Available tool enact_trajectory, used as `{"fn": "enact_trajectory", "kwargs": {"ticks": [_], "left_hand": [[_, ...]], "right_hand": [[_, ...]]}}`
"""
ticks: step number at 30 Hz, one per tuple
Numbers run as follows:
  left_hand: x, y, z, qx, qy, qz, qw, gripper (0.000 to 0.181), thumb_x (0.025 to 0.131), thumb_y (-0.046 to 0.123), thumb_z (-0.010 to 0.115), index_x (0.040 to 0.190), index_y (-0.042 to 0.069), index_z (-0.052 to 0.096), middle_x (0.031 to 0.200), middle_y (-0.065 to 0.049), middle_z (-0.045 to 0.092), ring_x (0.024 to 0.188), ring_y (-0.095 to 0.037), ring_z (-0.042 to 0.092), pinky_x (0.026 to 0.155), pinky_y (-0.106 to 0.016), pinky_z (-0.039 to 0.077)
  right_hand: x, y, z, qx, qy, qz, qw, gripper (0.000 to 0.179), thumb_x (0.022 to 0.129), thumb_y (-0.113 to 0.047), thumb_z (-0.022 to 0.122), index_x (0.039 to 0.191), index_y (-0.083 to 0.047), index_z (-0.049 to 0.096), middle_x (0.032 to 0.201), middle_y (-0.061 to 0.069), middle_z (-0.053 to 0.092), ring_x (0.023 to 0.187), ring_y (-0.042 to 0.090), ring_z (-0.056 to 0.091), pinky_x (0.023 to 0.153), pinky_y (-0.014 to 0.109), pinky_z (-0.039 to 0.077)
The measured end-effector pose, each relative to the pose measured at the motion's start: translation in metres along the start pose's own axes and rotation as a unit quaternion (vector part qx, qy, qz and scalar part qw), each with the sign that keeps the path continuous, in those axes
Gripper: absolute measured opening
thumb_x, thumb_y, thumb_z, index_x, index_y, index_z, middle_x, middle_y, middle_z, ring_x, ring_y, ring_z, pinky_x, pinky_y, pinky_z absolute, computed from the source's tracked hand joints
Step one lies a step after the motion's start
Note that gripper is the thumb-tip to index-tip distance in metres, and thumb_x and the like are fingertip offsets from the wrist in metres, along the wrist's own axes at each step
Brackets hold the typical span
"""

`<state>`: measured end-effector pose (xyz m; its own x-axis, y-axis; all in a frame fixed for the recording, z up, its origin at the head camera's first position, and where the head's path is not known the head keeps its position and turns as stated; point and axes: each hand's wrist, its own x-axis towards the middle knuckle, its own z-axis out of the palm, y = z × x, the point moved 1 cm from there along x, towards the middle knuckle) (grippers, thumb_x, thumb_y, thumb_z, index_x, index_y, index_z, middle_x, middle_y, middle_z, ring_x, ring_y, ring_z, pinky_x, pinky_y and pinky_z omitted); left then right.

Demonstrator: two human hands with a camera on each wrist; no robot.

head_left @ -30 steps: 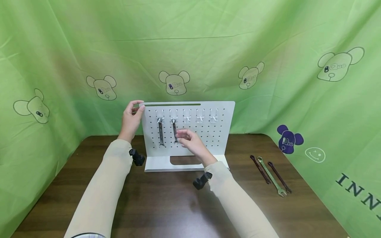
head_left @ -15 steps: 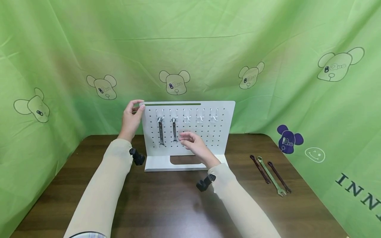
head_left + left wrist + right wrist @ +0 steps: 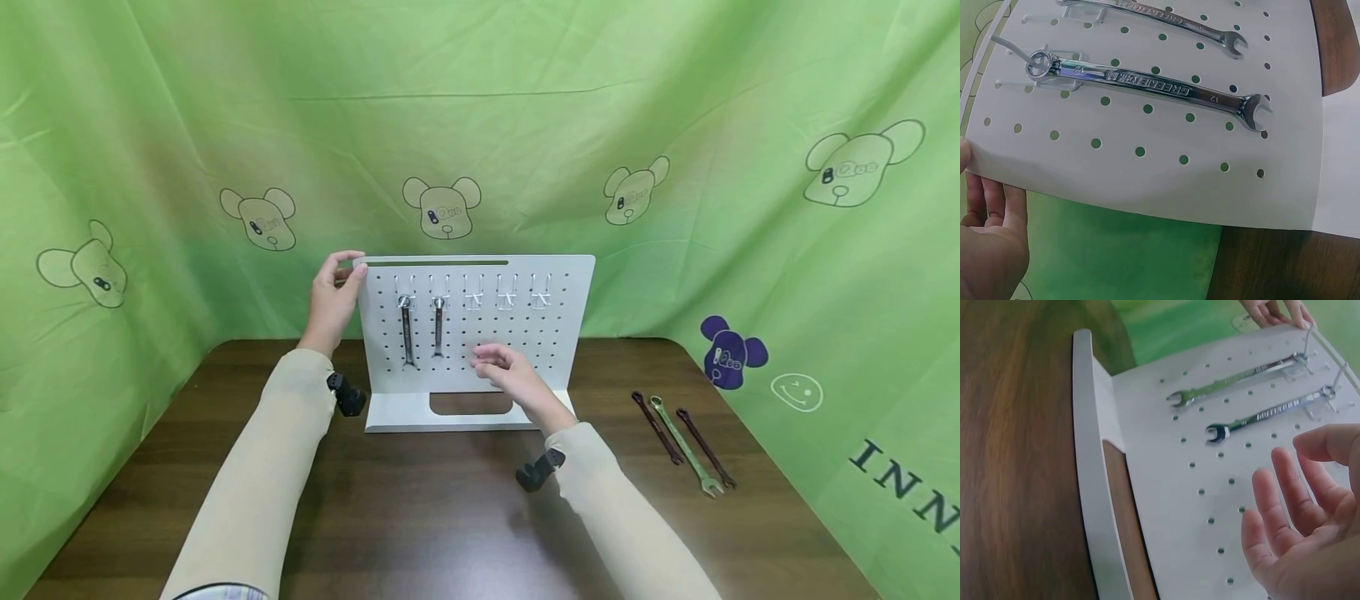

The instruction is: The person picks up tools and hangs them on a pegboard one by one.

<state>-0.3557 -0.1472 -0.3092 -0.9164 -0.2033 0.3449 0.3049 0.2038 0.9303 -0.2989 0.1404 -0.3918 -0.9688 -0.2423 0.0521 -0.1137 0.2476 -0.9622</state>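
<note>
A white pegboard [image 3: 457, 380] stands upright on its base. My left hand [image 3: 333, 302] grips its upper left corner, with the thumb in front and the fingers behind the edge. Two silver combination wrenches hang by their ring ends from hooks: a longer one [image 3: 407, 335] on the left, marked 12 in the left wrist view, and a shorter one [image 3: 438, 330] beside it. In front of the board's lower right part is my right hand [image 3: 519, 385], holding nothing. In the right wrist view its fingers [image 3: 1292, 494] are loosely bent, apart from the wrenches.
Bare hooks [image 3: 507, 300] continue along the board's row to the right. On the brown table [image 3: 420, 517], at the right, lie a green wrench [image 3: 684, 446] and two dark red wrenches, one on each side of it. A green curtain [image 3: 525, 125] hangs behind.
My right hand has come away from the shorter wrench, moving right and slightly down. That wrench now hangs straighter. My left hand has stayed at the board's corner.
</note>
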Motion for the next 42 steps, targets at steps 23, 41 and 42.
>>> {"fn": "enact_trajectory", "kwargs": {"ticks": [23, 41, 42], "left_hand": [[0.000, -0.003, -0.002, 0.002, -0.003, 0.004, 1.0000, 0.032, 0.103, 0.028, 0.059, 0.133, 0.016, 0.058, 0.123, -0.013, 0.056, 0.108, -0.024, 0.055, 0.094, -0.041, 0.050], [0.000, -0.005, 0.000, -0.013, -0.007, 0.016, 0.9998, 0.033, 0.102, 0.029, 0.060, 0.132, 0.013, 0.059, 0.115, -0.007, 0.055, 0.102, -0.018, 0.054, 0.088, -0.034, 0.049], [0.000, -0.005, 0.000, -0.012, -0.007, 0.016, 0.9998, 0.033, 0.102, 0.029, 0.060, 0.132, 0.013, 0.059, 0.115, -0.007, 0.055, 0.101, -0.018, 0.054, 0.087, -0.034, 0.049]], "right_hand": [[-0.035, 0.041, -0.071, -0.053, 0.008, 0.026, 0.9982, 0.044, 0.101, -0.019, 0.061, 0.136, 0.006, 0.051, 0.120, 0.020, 0.064, 0.108, 0.031, 0.061, 0.093, 0.049, 0.049], [-0.074, 0.072, -0.134, -0.084, 0.012, 0.050, 0.9951, 0.044, 0.101, -0.016, 0.060, 0.135, 0.011, 0.049, 0.123, 0.028, 0.063, 0.108, 0.035, 0.063, 0.083, 0.038, 0.054], [-0.076, 0.073, -0.138, -0.087, 0.014, 0.053, 0.9948, 0.045, 0.101, -0.016, 0.060, 0.135, 0.011, 0.048, 0.123, 0.028, 0.063, 0.107, 0.034, 0.063, 0.082, 0.038, 0.054]]}}
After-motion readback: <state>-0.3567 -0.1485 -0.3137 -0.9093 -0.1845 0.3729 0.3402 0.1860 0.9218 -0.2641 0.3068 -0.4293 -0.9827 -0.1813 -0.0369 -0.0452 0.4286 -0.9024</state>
